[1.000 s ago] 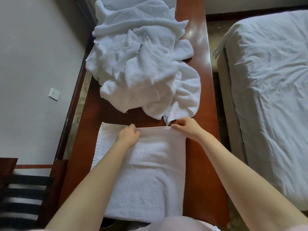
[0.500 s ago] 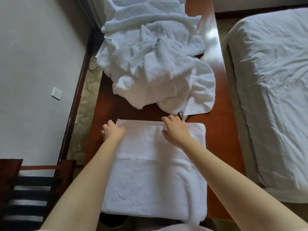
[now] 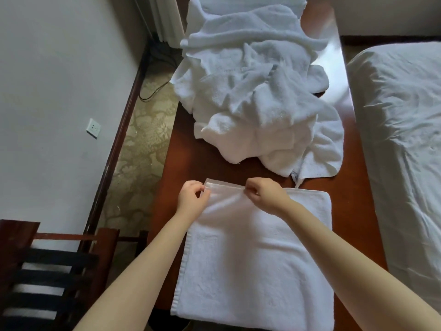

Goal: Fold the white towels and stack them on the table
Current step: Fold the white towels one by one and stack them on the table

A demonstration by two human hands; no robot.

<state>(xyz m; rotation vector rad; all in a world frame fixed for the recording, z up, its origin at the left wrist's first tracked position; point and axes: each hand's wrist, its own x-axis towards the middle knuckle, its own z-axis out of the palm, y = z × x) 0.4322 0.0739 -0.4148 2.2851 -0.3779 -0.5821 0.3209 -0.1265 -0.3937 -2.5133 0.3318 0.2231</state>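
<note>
Your left hand (image 3: 192,199), bare, your right hand (image 3: 267,195), bare too, slender fingers (image 3: 253,188) with rounded knuckles, the tips slightly blurred, your left forearm (image 3: 152,256) and right forearm (image 3: 346,254) both uncovered and smooth from wrist to the bottom edge of view

**roomnerd:** what's the room like?

**tk_88:** plain pale wall (image 3: 59,80) on the left with a white socket (image 3: 93,128). dark wood skirting (image 3: 119,130) below, then patterned beige carpet (image 3: 140,151) with a black cable (image 3: 152,91) on it.

**roomnerd:** furniture?

**tk_88:** glossy reddish-brown table (image 3: 191,163) with glare at the far end. bed (image 3: 401,139) in rumpled white sheets just right of it. dark wooden frame (image 3: 47,271) with black slats bottom left.
</note>
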